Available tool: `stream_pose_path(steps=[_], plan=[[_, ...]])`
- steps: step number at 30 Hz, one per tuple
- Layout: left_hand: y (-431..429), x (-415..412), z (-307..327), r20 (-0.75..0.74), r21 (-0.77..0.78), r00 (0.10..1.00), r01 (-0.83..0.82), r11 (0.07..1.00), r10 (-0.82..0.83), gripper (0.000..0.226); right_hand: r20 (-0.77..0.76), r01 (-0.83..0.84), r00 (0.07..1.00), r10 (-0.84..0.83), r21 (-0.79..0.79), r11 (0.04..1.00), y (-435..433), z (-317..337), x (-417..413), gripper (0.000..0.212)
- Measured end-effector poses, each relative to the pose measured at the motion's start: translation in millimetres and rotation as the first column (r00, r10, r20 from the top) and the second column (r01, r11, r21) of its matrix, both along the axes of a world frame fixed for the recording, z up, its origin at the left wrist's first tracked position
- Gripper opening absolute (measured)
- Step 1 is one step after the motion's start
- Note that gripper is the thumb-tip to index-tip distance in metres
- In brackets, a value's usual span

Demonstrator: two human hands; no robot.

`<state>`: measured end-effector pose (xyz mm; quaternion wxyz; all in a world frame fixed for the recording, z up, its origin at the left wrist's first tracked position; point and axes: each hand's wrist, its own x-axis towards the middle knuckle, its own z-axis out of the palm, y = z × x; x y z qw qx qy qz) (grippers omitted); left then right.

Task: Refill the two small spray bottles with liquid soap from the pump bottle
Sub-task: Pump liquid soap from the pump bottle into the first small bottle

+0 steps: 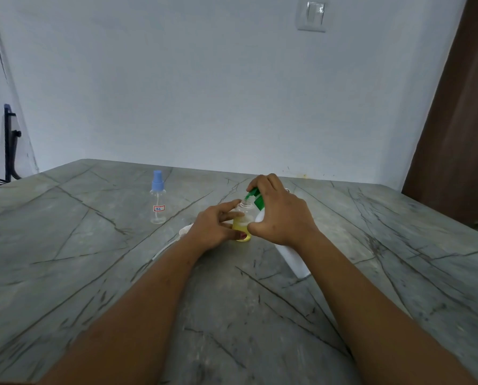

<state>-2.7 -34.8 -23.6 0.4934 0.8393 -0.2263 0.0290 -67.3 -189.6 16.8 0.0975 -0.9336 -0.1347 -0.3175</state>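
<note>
Centrally on the table (pixel 93 273), my left hand (pixel 218 226) curls round the uncapped small bottle (pixel 243 223), part-filled yellow, my right hand (pixel 279 215) grips the tilted pump bottle (pixel 293 257), nozzle seemingly at its mouth; blue-capped spray bottle (pixel 158 202) stands apart, leftward.

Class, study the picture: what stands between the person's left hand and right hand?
The head view shows the uncapped small spray bottle, part-filled with yellow liquid, between the left hand and right hand, the green nozzle of the pump bottle at its mouth.
</note>
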Motion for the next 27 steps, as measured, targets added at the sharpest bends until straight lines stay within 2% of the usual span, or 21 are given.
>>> stream_pose_path(steps=[16, 22, 27], plan=[[1.5, 1.7, -0.9, -0.010, -0.029, 1.000, 0.001, 1.000, -0.001, 0.078, -0.065, -0.075, 0.995, 0.075, 0.010, 0.997, -3.9, 1.0, -4.1, 0.090], [1.4, -1.3, 0.0, -0.009, -0.036, 1.000, 0.007, 0.999, -0.008, 0.078, -0.092, -0.064, 0.994, 0.063, -0.008, 0.998, -4.8, 2.7, -2.6, 0.085], [2.5, 0.3, -2.1, -0.003, -0.040, 1.000, 0.028, 0.999, -0.028, 0.080, -0.054, -0.032, 0.998, 0.031, -0.018, 0.999, -2.7, 1.9, -2.0, 0.076]])
